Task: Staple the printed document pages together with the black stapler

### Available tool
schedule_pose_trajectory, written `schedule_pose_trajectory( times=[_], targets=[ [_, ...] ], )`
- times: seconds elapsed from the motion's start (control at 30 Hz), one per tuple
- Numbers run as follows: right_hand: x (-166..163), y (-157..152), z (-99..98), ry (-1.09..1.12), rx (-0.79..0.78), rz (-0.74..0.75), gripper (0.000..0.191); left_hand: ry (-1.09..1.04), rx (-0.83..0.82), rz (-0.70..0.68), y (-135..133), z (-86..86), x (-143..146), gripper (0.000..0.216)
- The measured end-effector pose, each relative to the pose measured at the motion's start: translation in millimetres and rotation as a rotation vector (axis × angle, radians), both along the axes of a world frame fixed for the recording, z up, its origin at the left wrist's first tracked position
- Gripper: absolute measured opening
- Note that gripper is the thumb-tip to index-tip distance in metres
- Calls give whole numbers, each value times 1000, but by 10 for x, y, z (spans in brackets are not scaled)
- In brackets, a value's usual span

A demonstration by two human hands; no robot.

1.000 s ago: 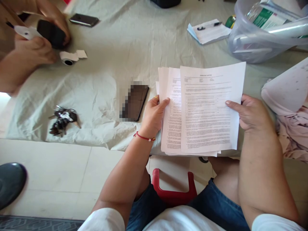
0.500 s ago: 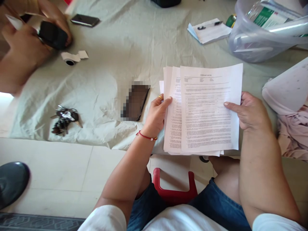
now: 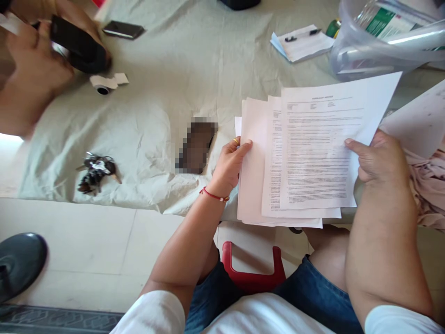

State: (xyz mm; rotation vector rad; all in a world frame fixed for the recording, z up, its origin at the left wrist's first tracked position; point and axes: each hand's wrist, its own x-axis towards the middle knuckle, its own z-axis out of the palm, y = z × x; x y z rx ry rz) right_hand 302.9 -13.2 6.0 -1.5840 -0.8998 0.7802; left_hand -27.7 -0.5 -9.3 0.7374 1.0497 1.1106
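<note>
My left hand (image 3: 231, 162) grips the left edge of a stack of paper sheets (image 3: 253, 185), thumb on top and fingers hidden beneath. Fanned out to the right, a printed sheet (image 3: 318, 148) lies uppermost with its upper right corner lifted. Its right side is pinched in my right hand (image 3: 377, 157), thumb on the print and the other fingers behind the paper. Another printed page peeks out between this sheet and the rest of the stack. Left of my left hand, a dark phone-like object (image 3: 196, 146), partly pixelated, lies on the tablecloth.
Keys (image 3: 98, 171) lie near the front left of the cloth-covered table (image 3: 194, 55). Behind are a paper roll (image 3: 103, 86), a phone (image 3: 123, 30) and another person's hands (image 3: 38, 65) holding a black device (image 3: 78, 44). A notepad with a pen (image 3: 301, 42) and a plastic bin (image 3: 368, 51) stand back right.
My right hand has moved right with the top sheet, spreading the pages wider and lifting the corner. My left hand stays nearly in place. The other person's black device has tilted.
</note>
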Motion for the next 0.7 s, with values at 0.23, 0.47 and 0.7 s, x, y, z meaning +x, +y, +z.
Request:
schedule_pose_trajectory(
  times=[0.23,0.47,0.7],
  targets=[
    [-27,-17,35,23,19,-6,41,12,27,17,-23,27,23,37],
    [-132,2,48,112,-11,40,42,83,18,45,-16,35,73,22],
    [-236,18,34,127,0,141,41,59,82,66,-38,66,130,30]
  ],
)
